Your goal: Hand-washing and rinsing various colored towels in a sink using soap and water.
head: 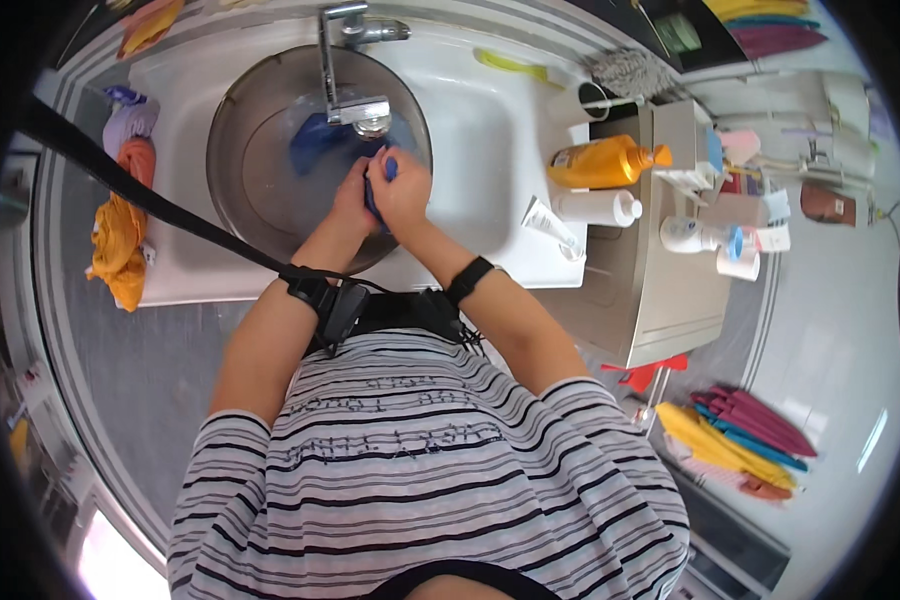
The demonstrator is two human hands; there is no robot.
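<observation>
A blue cloth lies partly in cloudy water in a round metal basin, which stands in the left part of a white sink. Both hands are together over the basin's right side, just below the faucet. My left hand grips a bunched part of the blue cloth from the left. My right hand is closed on the same bunched part, and a bit of blue shows above its fingers. Whether the bunched part joins the cloth in the water cannot be told.
Rolled clothes in purple, orange and yellow lie along the white sink's left edge. On its right side are an orange pump bottle, a white bottle, a tube and a yellow-green brush. A cabinet stands at the right.
</observation>
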